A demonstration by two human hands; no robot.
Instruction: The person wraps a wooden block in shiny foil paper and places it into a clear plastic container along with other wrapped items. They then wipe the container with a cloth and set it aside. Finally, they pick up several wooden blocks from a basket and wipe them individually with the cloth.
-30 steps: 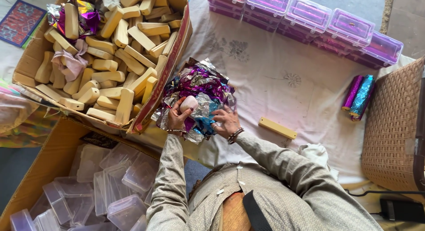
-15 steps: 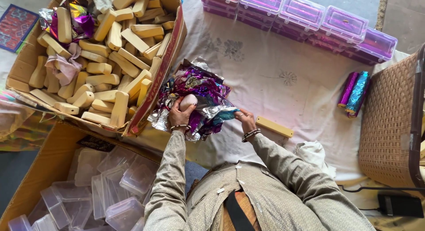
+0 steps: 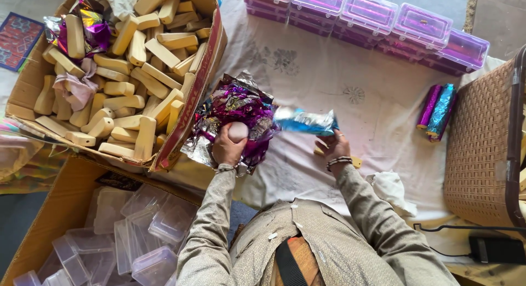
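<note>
Two hands, left hand (image 3: 227,149) grip closed on foil pile (image 3: 238,108), right hand (image 3: 333,148) pinching blue foil sheet (image 3: 304,121)

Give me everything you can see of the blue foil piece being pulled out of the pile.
The blue foil piece is a crinkled, shiny strip, blue with silvery glints, stretched roughly level over the white cloth. The right hand grips its right end; its left end meets the purple foil pile, beside the left hand.
</note>
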